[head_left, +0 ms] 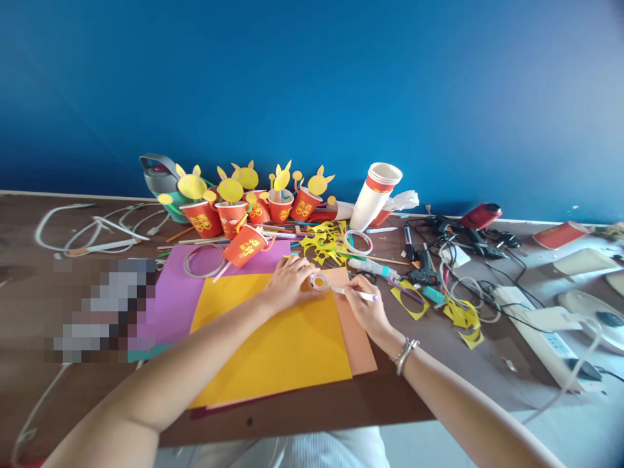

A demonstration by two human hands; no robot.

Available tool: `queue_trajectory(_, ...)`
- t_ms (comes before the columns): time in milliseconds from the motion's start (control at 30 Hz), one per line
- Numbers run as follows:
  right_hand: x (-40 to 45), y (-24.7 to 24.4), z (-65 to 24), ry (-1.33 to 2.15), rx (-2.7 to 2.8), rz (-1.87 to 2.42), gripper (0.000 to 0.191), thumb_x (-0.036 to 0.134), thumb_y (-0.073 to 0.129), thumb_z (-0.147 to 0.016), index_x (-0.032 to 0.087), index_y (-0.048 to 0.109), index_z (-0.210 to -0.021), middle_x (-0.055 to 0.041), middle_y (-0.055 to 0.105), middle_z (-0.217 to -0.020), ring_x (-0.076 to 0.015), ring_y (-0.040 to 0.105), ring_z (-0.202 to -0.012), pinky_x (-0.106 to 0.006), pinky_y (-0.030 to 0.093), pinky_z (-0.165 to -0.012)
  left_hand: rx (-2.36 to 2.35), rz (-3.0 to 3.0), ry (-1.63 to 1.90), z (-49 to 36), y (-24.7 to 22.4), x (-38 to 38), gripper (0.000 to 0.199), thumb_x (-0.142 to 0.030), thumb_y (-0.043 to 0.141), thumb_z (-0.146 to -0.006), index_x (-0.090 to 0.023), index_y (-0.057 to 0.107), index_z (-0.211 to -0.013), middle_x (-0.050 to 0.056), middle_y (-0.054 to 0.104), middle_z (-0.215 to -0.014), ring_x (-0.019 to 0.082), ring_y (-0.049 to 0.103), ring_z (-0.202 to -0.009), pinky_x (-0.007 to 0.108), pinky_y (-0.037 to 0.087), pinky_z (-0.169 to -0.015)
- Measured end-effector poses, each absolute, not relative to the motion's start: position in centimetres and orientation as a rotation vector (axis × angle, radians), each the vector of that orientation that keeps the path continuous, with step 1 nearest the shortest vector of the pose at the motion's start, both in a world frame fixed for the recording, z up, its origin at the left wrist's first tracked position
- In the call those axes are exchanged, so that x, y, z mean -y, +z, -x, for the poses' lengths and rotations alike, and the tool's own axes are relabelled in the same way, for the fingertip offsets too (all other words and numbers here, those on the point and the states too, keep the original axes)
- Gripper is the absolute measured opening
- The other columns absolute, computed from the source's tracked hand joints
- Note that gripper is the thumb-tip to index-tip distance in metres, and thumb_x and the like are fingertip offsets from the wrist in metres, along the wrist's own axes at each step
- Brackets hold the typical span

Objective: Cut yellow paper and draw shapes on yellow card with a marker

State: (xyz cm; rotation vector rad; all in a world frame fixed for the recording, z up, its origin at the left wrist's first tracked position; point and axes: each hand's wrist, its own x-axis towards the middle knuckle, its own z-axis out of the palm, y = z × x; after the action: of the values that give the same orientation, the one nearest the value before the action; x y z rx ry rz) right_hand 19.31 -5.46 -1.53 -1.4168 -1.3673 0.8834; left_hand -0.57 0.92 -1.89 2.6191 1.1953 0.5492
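A small clear ring, like a roll of tape [320, 281], lies flat on the top right part of the orange-yellow paper [273, 351]. My left hand [291, 285] holds it there, thumb and fingers at its left side. My right hand [364, 304] grips a white pen with a purple end [358, 294], its tip pointing left at the ring's edge. Beneath the yellow sheet are a peach sheet [358, 344] and a purple sheet [170, 292]. Just beyond my left hand, a red paper cup [245, 247] lies tilted.
Several red cups with yellow paper animal heads [202, 220] stand along the back. A stack of white cups [373, 195] leans near the wall. Yellow paper scraps [324, 242], a glue gun [423, 266], cables and a power strip [546, 338] spread to the right.
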Motion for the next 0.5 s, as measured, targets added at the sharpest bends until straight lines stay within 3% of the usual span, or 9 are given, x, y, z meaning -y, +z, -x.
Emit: queue_trajectory(500, 6.32, -2.38, -19.4, 0.97, 1.344, 1.363, 0.021, 0.032, 0.054, -0.078, 0.02, 0.045, -0.063, 0.0001, 0.053, -0.061, -0.0153, 0.052, -0.058, -0.025, 0.042, -0.054, -1.194, -2.606, 0.509, 0.6, -1.96, -1.1, 0.059, -0.064, 0.058, -0.075, -0.021, 0.059, -0.116, 0.006, 0.061, -0.11, 0.025, 0.048, -0.104, 0.04, 0.031, -0.092)
